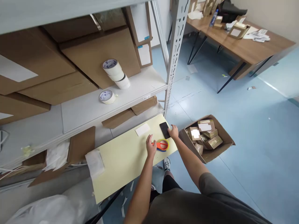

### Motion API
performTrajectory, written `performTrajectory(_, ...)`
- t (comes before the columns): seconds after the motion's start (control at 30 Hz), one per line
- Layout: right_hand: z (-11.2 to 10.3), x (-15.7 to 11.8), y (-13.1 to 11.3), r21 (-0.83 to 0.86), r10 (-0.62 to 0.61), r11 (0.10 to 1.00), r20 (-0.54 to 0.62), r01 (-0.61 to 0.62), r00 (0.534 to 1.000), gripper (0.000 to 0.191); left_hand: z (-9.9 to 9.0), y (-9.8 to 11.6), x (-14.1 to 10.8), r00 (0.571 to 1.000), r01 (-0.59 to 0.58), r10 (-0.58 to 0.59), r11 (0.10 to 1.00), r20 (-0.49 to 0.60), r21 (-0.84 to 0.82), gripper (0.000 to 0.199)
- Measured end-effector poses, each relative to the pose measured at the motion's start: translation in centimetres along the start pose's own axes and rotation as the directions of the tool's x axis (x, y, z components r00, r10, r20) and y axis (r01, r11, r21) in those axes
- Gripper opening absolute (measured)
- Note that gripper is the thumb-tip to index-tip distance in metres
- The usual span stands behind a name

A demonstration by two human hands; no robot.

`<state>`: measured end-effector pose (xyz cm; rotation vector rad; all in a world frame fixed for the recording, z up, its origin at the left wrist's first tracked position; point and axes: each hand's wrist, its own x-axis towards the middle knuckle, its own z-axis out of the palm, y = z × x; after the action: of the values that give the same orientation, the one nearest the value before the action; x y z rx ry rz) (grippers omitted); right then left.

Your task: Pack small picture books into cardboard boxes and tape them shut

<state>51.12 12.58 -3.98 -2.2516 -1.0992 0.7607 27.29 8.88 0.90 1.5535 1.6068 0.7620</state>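
Note:
A pale yellow table (121, 161) stands in front of me. My left hand (151, 145) is over it, fingers apart, beside the orange tape dispenser (158, 145) with its yellow and blue roll; whether the fingertips touch it is unclear. At the table's right end, my right hand (173, 132) has its fingers at the edge of a black flat phone-like object (164, 130). A white card (142, 129) lies near the back edge. On the table's left end rests a thin white sheet or bag (95, 163).
A grey metal shelf (81, 113) with cardboard boxes (100, 56) and white tape rolls (116, 74) rises behind the table. An open carton (224, 132) of small boxes stands right. A brown desk (247, 43) stands farther back. White plastic (46, 211) lies lower left.

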Motion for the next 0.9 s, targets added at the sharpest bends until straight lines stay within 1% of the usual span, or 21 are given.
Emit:
performTrajectory(0.1,1.4,1.8,0.2,-0.058,-0.023,0.998,0.046,0.026,0.999,0.053,-0.8,-1.0,-0.3,0.999,0.051,-0.050,0.998,-0.014,0.048,0.058)
performTrajectory(0.17,2.3,2.1,0.2,-0.096,-0.026,0.995,0.077,0.034,0.997,0.054,-1.1,-1.4,-0.5,0.996,0.080,-0.078,0.994,-0.032,0.073,0.058)
performTrajectory(0.27,3.0,2.1,0.1,-0.124,-0.021,0.992,0.092,0.032,0.996,0.056,-1.2,-1.7,-0.8,0.996,0.077,-0.073,0.995,-0.056,0.069,0.054)
performTrajectory(0.4,2.8,1.8,0.1,-0.095,-0.030,0.995,0.092,0.039,0.995,0.058,-1.4,-1.9,-1.0,0.994,0.087,-0.084,0.995,-0.069,0.042,0.052)
performTrajectory(0.53,1.6,0.8,-0.6,-0.052,-0.072,0.996,0.043,0.074,0.996,0.056,-2.5,-2.3,-1.2,0.991,0.083,-0.083,0.997,-0.101,-0.003,0.052)
performTrajectory(0.63,0.8,-1.4,-2.2,-0.013,-0.171,0.985,0.012,0.171,0.985,0.055,-4.1,-2.8,-1.5,0.987,0.052,-0.059,0.997,-0.152,-0.051,0.051)
performTrajectory(0.73,0.9,-5.1,-4.6,0.045,-0.315,0.948,0.018,0.314,0.949,0.056,-6.5,-3.5,-2.4,0.983,0.041,-0.056,0.996,-0.175,-0.084,0.051)
performTrajectory(0.8,1.6,-8.0,-6.6,0.083,-0.392,0.918,0.042,0.387,0.919,0.058,-8.6,-4.1,-3.4,0.983,0.036,-0.056,0.993,-0.177,-0.113,0.053)
performTrajectory(0.9,3.5,-13.0,-9.9,0.128,-0.471,0.880,0.097,0.458,0.877,0.060,-12.5,-5.5,-5.7,0.980,0.008,-0.037,0.989,-0.198,-0.149,0.054)
